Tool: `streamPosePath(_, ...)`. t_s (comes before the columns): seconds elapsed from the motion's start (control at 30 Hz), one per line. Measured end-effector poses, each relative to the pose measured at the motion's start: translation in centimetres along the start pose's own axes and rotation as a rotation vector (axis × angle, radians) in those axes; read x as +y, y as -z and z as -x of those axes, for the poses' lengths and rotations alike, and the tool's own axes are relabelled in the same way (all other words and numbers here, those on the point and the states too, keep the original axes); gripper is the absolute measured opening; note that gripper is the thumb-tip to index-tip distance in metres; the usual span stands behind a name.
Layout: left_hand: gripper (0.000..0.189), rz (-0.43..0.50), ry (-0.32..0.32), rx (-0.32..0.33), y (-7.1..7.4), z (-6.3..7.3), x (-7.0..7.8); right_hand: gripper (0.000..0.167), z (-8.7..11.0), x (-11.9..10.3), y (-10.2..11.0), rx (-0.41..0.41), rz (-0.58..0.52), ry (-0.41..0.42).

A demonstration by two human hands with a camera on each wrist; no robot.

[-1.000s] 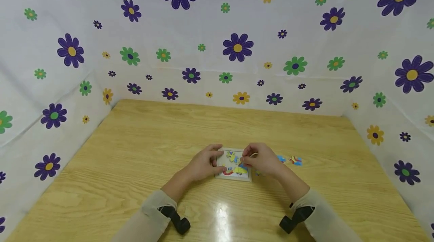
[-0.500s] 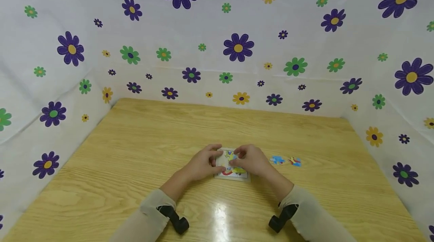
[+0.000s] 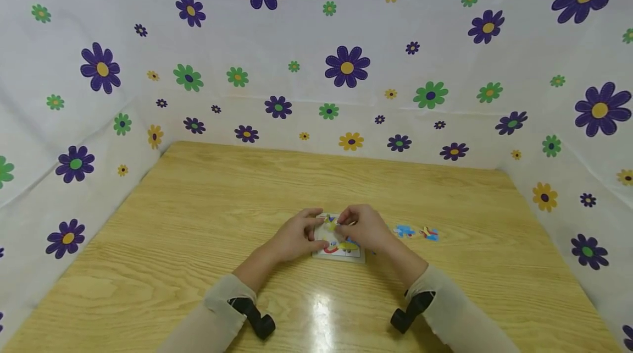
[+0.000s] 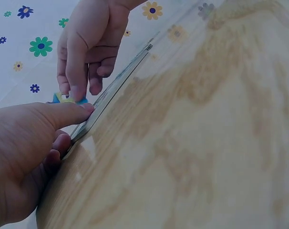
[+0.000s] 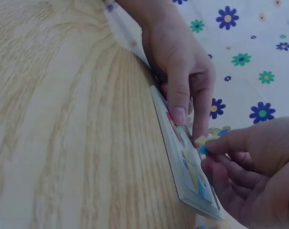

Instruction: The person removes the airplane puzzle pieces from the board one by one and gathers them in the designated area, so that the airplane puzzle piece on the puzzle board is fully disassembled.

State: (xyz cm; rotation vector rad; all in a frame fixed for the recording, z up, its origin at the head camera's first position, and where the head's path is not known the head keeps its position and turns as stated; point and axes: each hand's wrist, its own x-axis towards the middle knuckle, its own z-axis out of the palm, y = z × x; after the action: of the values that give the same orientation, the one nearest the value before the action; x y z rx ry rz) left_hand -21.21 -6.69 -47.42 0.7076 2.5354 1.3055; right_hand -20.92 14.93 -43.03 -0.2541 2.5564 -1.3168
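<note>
A small jigsaw puzzle board [image 3: 341, 258] with a pale frame lies on the table, partly filled with coloured pieces. My left hand [image 3: 293, 236] grips its left side, thumb on top and other fingers at the edge. Over the board my right hand [image 3: 368, 230] pinches a yellow and blue puzzle piece [image 5: 218, 134] between thumb and fingertips. In the right wrist view this piece is tilted, just above the board's surface. Yellow and red printed pieces show in the lower part of the board. Right-hand fingers hide some of the board's right side.
Two loose puzzle pieces lie right of the board, a blue piece [image 3: 404, 231] and a blue, red and yellow piece [image 3: 429, 233]. A bit of another blue piece shows beside the right wrist. Flower-patterned cloth [image 3: 296, 39] stands around the wooden table [image 3: 237, 188].
My right hand has moved left over the board and now holds the yellow and blue piece tilted near the board's upper part. My left hand has stayed on the board's left side.
</note>
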Motion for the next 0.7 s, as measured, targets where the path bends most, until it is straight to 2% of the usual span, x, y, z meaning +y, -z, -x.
streamPosePath(0.13, 0.064, -0.009, -0.003, 0.001, 0.0, 0.0, 0.0, 0.016, 0.8, 0.4, 1.1, -0.055, -0.172, -0.003)
streamPosePath(0.23, 0.065, -0.001, 0.009, 0.004, 0.0, 0.0, 0.0, 0.02, 1.9, 0.9, 2.3, -0.067, -0.223, -0.015)
streamPosePath(0.53, 0.063, -0.036, 0.011, 0.015, 0.1, 0.0, 0.3, 0.028, 5.6, 3.5, 6.0, -0.009, -0.272, -0.117)
streamPosePath(0.7, 0.062, -0.038, 0.016, 0.006, 0.1, 0.2, 0.4, 0.029, 7.4, 4.9, 7.2, 0.054, -0.191, -0.137)
